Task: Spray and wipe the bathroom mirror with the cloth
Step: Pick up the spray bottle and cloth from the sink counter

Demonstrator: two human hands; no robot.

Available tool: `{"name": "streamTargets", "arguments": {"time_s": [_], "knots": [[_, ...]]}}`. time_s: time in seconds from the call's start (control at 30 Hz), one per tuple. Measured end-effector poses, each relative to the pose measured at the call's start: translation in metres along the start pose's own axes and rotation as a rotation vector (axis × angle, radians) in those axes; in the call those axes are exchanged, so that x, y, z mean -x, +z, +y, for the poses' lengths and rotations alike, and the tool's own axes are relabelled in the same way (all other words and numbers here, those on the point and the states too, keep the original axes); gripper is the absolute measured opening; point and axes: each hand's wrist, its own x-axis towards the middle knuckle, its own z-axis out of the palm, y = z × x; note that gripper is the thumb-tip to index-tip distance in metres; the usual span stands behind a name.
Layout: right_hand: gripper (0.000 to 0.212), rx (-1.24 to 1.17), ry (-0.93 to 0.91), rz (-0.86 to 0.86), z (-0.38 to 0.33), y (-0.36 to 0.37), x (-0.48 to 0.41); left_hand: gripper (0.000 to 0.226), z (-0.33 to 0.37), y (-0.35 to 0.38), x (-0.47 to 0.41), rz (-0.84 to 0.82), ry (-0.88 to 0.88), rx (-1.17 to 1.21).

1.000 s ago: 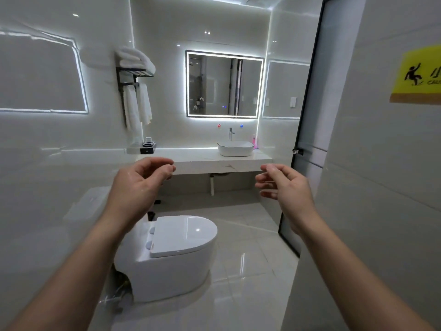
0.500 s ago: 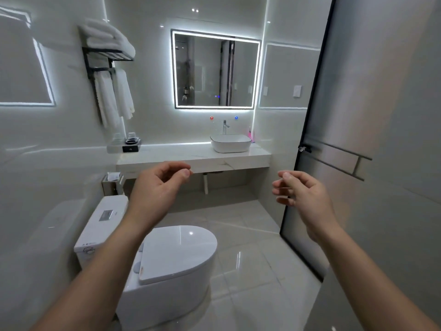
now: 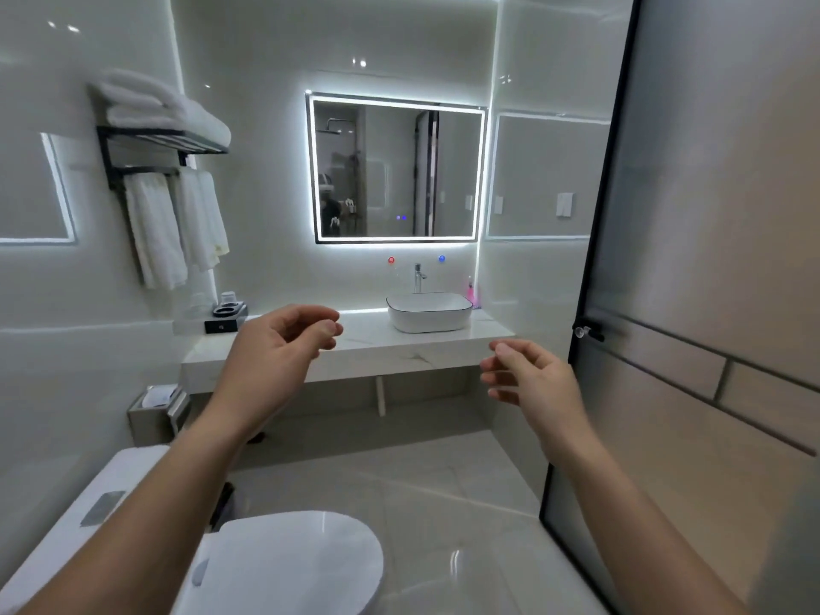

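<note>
Setting: compact bathroom, hotel-style. Evidence: rectangular wall mirror with lit white edge (image 3: 396, 170); white oval vessel basin (image 3: 428, 312) on pale marble-look floating counter (image 3: 368, 344); chrome tap (image 3: 418, 277) behind the basin; white closed-lid toilet (image 3: 293, 565); black wall rack stacked and hung with white towels (image 3: 164, 184); frosted glass door in black frame (image 3: 710, 304); glossy pale wall and floor tiles (image 3: 399, 472)

Mirror (image 3: 396, 170) on far wall above basin (image 3: 428, 312) — basin on counter (image 3: 355, 344); toilet (image 3: 284, 565) near left, towel rack (image 3: 159, 144) above.
</note>
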Motion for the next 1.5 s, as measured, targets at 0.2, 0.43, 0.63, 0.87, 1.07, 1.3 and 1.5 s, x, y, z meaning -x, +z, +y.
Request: {"name": "streamTargets", "arguments": {"time_s": [0.2,0.43,0.63,0.87,1.07,1.3,1.5], "knots": [[0.013,0.024,0.041,-0.01,0.03,-0.013,-0.082,0.017,-0.046,0.058,-0.063,-0.016,-0.043,-0.012],[0.014,0.054,0.051,0.033,0.075,-0.017,-0.182,0.019,-0.116,0.119,-0.151,-0.071,-0.071,0.006],[0.015,0.064,0.042,0.058,0.117,0.002,-0.305,0.017,-0.19,0.163,-0.259,-0.075,-0.056,0.044],[0.013,0.092,0.053,0.111,0.158,0.016,-0.435,0.017,-0.263,0.216,-0.385,-0.119,-0.094,0.073],[0.014,0.124,0.089,0.143,0.199,0.017,-0.515,0.019,-0.315,0.257,-0.444,-0.161,-0.142,0.081],[0.015,0.141,0.069,0.096,0.232,0.012,-0.608,0.017,-0.359,0.302,-0.511,-0.143,-0.165,0.062],[0.012,0.092,0.036,-0.019,0.263,0.007,-0.713,0.018,-0.389,0.348,-0.575,-0.078,-0.143,-0.01]]}}
